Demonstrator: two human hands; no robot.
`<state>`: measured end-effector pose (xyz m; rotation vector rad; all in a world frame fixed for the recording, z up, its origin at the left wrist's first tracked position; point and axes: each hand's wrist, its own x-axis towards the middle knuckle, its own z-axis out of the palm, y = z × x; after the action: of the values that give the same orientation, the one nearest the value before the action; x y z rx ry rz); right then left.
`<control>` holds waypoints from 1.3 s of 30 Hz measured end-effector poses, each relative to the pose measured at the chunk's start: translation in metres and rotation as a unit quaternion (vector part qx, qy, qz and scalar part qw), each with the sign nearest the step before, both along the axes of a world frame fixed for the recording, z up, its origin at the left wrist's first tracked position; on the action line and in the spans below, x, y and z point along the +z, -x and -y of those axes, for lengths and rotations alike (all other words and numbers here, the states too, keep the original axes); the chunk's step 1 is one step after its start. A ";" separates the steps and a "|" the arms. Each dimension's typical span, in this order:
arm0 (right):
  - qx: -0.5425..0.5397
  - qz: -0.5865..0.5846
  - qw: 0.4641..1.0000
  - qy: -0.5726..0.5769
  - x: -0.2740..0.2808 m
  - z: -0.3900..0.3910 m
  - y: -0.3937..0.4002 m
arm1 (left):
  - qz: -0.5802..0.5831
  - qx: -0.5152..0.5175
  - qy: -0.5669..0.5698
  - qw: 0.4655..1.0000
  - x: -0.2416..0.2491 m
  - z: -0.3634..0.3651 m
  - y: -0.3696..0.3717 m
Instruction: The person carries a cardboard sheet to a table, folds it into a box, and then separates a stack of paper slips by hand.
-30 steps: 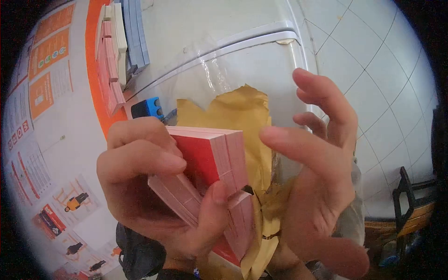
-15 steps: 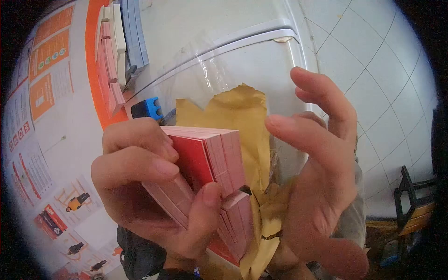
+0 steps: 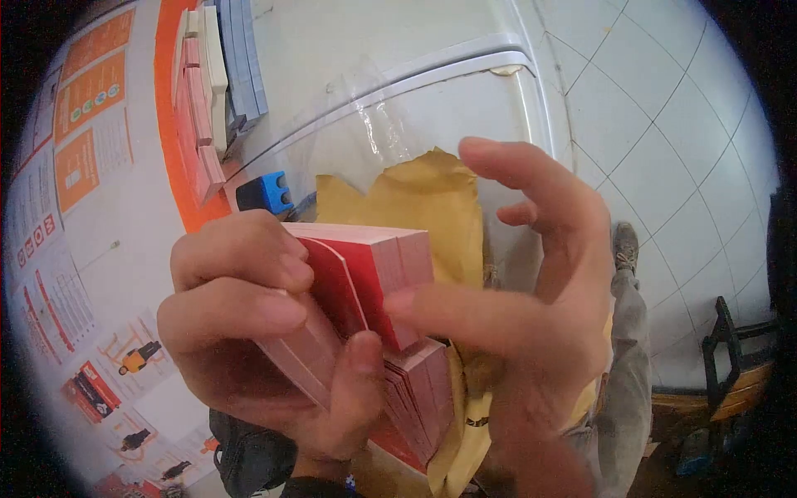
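Note:
My left hand [image 3: 241, 332] is closed around a thick stack of pink-edged booklets [image 3: 407, 282] with red covers, fingers on one side and thumb on the other. One red cover [image 3: 336, 274] bows slightly away from the rest near my thumb. At the upper block's edge, the index fingertip of my right hand [image 3: 564, 307] touches or almost touches the pages. Its other visible fingers are spread and hold nothing; its lower part is blurred. Crumpled brown paper [image 3: 436, 191] lies behind and beneath the stack.
A blue-and-black object [image 3: 267, 192] sits left of the brown paper on a white surface [image 3: 448, 108]. Pink and blue paper stacks [image 3: 241, 66] stand at upper left beside a printed poster [image 3: 100, 274]. A grey-trousered leg [image 3: 627, 357] and a wooden-seated chair [image 3: 739, 365] are at right.
My right hand has come left, bringing its index fingertip to the booklets' edge. A red cover now stands apart from the block. The leg and shoe at right show more.

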<state>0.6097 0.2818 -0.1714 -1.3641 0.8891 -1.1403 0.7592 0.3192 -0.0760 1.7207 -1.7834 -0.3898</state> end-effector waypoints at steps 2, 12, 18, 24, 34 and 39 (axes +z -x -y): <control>-0.020 -0.015 1.000 -0.010 0.009 -0.002 -0.006 | 0.001 0.003 0.013 1.000 -0.001 0.000 0.001; -0.083 0.036 0.995 -0.051 0.008 0.004 -0.022 | -0.009 0.014 0.082 0.996 -0.008 0.006 0.001; -0.078 0.076 0.992 -0.071 0.005 0.009 -0.023 | -0.020 0.001 0.078 0.997 -0.006 0.005 -0.003; -0.072 0.097 0.989 -0.080 0.006 0.013 -0.025 | -0.017 -0.037 0.033 0.999 0.002 -0.001 -0.013; -0.077 0.107 0.988 -0.078 0.006 0.012 -0.021 | 0.006 0.030 0.066 0.997 -0.001 -0.003 0.001; -0.087 0.114 0.988 -0.058 0.005 0.007 -0.026 | -0.116 0.082 0.078 0.987 -0.011 0.001 0.021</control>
<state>0.6356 0.2745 -0.1659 -1.0523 0.9046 -1.3264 0.7378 0.3179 -0.0865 1.6254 -1.4568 -0.3537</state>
